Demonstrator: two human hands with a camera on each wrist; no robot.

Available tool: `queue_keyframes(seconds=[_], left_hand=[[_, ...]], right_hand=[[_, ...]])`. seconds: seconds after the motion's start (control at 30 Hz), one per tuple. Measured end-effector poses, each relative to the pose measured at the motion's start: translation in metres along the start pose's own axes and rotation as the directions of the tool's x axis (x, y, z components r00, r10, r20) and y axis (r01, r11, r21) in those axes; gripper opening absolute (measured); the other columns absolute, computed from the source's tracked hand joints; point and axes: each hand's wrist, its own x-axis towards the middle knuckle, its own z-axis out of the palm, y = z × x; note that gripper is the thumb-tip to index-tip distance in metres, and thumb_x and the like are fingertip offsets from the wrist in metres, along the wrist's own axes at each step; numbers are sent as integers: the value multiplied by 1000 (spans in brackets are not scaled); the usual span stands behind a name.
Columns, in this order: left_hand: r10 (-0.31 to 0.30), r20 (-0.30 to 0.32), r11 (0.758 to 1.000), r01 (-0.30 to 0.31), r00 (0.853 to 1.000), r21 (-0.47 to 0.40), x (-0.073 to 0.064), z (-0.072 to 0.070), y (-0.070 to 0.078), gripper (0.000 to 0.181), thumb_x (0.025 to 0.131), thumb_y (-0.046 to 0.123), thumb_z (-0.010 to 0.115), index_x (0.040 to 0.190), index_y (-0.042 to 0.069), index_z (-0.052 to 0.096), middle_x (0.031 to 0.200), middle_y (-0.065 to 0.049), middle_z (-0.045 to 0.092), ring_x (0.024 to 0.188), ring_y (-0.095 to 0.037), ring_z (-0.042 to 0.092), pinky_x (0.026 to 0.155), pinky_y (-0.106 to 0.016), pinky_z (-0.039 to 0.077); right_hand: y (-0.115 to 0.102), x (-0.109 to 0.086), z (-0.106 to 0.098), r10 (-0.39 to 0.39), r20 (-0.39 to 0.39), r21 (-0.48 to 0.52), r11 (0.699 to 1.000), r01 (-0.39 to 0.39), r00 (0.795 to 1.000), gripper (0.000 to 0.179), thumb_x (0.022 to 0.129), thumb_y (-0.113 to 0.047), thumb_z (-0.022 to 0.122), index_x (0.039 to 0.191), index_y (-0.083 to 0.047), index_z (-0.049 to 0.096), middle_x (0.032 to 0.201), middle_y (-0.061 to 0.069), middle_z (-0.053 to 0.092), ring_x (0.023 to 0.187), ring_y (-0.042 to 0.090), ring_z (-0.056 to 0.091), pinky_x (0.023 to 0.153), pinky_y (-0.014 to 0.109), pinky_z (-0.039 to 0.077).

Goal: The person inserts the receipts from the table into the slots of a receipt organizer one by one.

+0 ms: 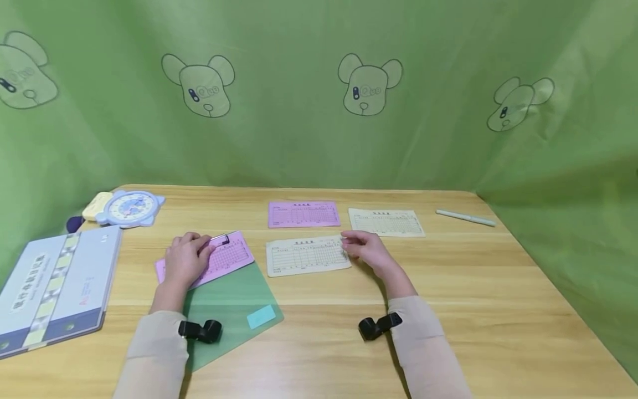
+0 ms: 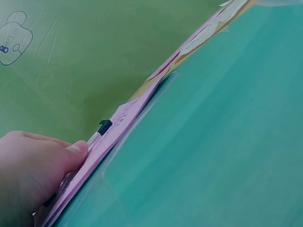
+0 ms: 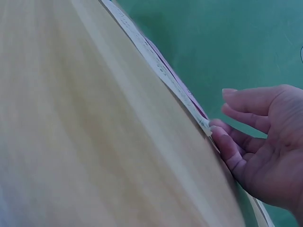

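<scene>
My left hand (image 1: 185, 260) lies over a pink printed form (image 1: 231, 257) on a translucent green folder (image 1: 219, 310). Its thumb and fingers grip a metal clip with a black end (image 2: 105, 126) at the form's upper edge; the clip's other end is mostly hidden under the hand. My right hand (image 1: 369, 252) pinches the right edge of a white printed form (image 1: 306, 257) between thumb and finger. In the right wrist view this form (image 3: 173, 85) lies nearly flat on the wood, its corner at the thumb tip, the other fingers held apart from it.
Behind lie another pink form (image 1: 304, 215) and another white form (image 1: 386, 223). A pale pen (image 1: 466, 218) lies at the far right. On the left are a blue-white binder (image 1: 75, 282), a round blue clock-like object (image 1: 132, 209) and a cream-coloured block (image 1: 97, 206). A green curtain (image 1: 299, 138) surrounds the table.
</scene>
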Motion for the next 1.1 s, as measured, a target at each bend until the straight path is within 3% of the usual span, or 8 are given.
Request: queue_keyframes(seconds=[0.27,0.4,0.57,0.73,1.0,1.1], left_hand=[[-6,-6,1000,5,1000,-8,-1,0,0,31,84,20,54,108,0,58,103,-19,50,95,-37,41,77,-51,29],[-3,-11,1000,3,1000,-12,-1,0,1,31,84,19,54,108,0,58,102,-19,50,94,-38,41,77,-51,29],[-9,-8,1000,9,1000,-11,-1,1,1,31,84,19,54,108,0,58,103,-19,50,94,-38,41,77,-51,29],[-10,0,1000,10,1000,-16,-1,0,2,31,84,19,54,109,0,57,103,-19,50,94,-38,40,77,-51,29],[-9,8,1000,9,1000,-20,-1,-1,1,31,85,19,53,109,-1,57,104,-20,50,94,-38,40,77,-52,29],[-11,10,1000,11,1000,-17,-2,-1,0,31,85,19,53,109,-1,57,104,-20,50,95,-39,40,77,-52,29]], right_hand=[[5,2,2,-75,-1,-176,982,74,997,43,74,-4,65,114,4,52,95,14,53,83,21,46,70,27,40],[4,1,3,-118,25,-327,938,120,993,50,72,-10,68,118,1,51,94,13,51,85,23,44,76,33,37],[0,-1,6,-104,47,-484,868,114,993,56,71,-19,70,121,-3,49,96,13,47,84,23,42,78,37,36],[-1,-1,9,-88,47,-519,849,100,995,56,70,-18,70,120,-2,50,96,13,44,84,23,42,80,37,36],[-1,-5,12,-132,31,-514,848,129,991,45,71,-15,69,113,-2,56,86,10,44,77,21,40,69,33,37],[-2,-6,13,-157,28,-517,843,149,987,42,73,-13,67,113,-3,56,96,13,52,87,25,47,78,36,38]])
